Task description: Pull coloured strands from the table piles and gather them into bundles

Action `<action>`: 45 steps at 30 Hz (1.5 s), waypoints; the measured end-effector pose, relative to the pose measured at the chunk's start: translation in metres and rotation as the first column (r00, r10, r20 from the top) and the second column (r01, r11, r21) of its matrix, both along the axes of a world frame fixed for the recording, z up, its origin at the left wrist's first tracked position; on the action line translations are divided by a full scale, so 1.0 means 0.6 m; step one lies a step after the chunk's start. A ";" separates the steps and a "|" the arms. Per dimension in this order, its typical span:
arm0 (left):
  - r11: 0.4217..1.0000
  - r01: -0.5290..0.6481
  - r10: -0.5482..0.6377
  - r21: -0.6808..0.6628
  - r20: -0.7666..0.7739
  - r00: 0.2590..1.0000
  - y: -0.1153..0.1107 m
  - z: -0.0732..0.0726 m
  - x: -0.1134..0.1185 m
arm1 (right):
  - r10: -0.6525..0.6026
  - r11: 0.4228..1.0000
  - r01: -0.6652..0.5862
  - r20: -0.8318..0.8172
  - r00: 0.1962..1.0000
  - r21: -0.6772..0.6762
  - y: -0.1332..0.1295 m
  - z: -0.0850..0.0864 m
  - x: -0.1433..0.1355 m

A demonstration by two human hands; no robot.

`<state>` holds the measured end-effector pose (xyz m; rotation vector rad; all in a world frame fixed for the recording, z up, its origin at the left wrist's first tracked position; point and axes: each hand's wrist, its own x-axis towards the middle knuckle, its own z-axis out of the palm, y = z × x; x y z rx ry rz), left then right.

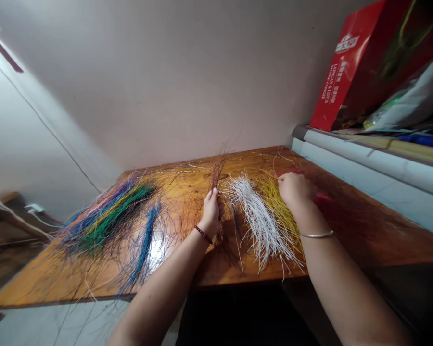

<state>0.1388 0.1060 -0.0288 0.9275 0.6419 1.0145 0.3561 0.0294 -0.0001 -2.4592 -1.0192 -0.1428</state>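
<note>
The left hand (211, 211) is closed around brown strands (217, 175), their tips pointing up and away, apparently gripped mid-length so the loose bunch stays together. The right hand (296, 190) has its fingers curled at the far end of the yellow strands (272, 190), beside a blurred red bundle (323, 197); whether it pinches anything cannot be told. Between the hands lie white strands (254, 206); to the left are blue strands (149, 235) and a multicoloured pile (119, 206). The bunches on the table (382, 240) look largely grouped by colour, probably to limit tangling. On the far-right ledge (346, 144) stand a red bag (350, 62) and a plastic bag (414, 98), contents unclear.
</note>
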 end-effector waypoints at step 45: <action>0.964 0.228 -0.202 0.133 -0.182 0.962 -0.025 -0.001 0.010 | 0.777 0.629 -0.301 -0.562 0.283 0.717 0.046 -0.026 -0.116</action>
